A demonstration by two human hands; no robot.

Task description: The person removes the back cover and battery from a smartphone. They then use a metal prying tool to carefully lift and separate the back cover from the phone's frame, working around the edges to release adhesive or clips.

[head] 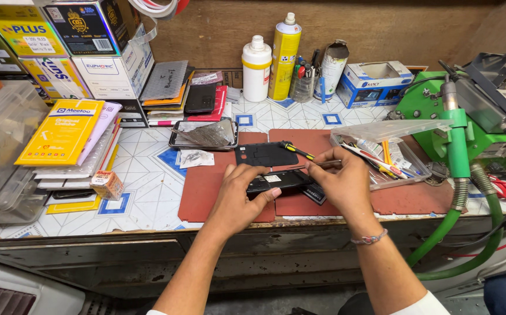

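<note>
My left hand (pixel 238 195) grips a black opened phone (pixel 279 181) lying on the reddish work mat (pixel 206 189), thumb pressed on its near edge. My right hand (pixel 346 181) holds thin metal tweezers (pixel 317 165) with the tips over the phone's far edge. Just behind the phone lies a black back cover (pixel 264 154), and a small yellow-and-black screwdriver (pixel 295 150) rests beside it.
A clear plastic tray of tools (pixel 381 153) sits right of my hands. A green machine with hoses (pixel 457 140) stands further right. Bottles and a spray can (pixel 284 58) line the back wall. Stacked boxes and packets (pixel 66 131) fill the left side, with another phone (pixel 203 134) behind.
</note>
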